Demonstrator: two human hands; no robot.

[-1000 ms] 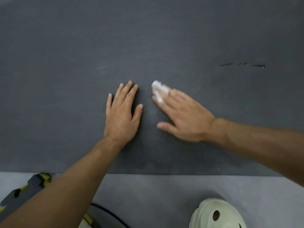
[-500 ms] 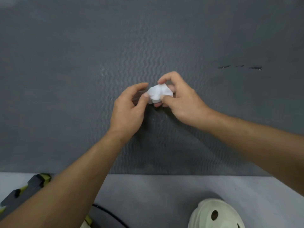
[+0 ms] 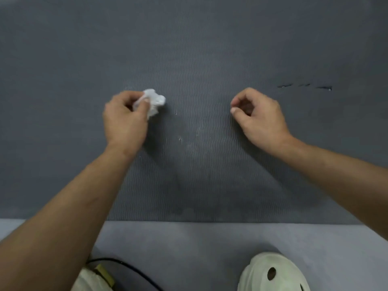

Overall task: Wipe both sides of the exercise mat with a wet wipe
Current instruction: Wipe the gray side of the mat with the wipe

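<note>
A dark grey exercise mat point(image 3: 193, 49) with a fine wavy ribbing fills most of the view, lying flat on the floor. My left hand point(image 3: 126, 120) pinches a crumpled white wet wipe point(image 3: 154, 101) between thumb and fingers, just above the mat's middle left. My right hand point(image 3: 260, 116) hovers over the mat to the right, fingers curled with nothing in them. Small pale specks point(image 3: 180, 139) lie on the mat between my hands.
Three short dark slits point(image 3: 304, 86) mark the mat at the right. The mat's near edge meets a pale grey floor point(image 3: 199, 242). A cream perforated clog point(image 3: 273, 274) is at the bottom right; another shoe and a black cable point(image 3: 130, 269) are at the bottom left.
The wipe passed from my right hand to my left. Both hands met at the wipe, then moved apart, the left carrying it leftward and the right moving right with nothing in it.
</note>
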